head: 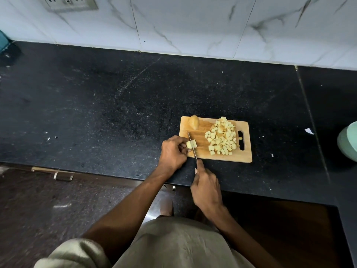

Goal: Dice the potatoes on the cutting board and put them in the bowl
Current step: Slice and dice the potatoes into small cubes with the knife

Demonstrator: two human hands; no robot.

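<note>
— How far along are you?

— Well into it. A heap of dice (222, 136) covers the board's (216, 158) right half, by the handle slot. None of it is in the bowl (348, 141) yet; I take the pale green thing at the counter's (116, 105) right edge for that bowl, well apart from the board.

— And your hands?

— My left hand (172, 151) pinches a small potato piece (191, 144) at the board's near left corner. My right hand (205, 187) is curled round the knife (193, 148) handle, blade set across that piece.

— What's left?

— Finishing this piece, then the uncut chunk (194, 122) at the far left corner, then moving everything over to the bowl.
</note>
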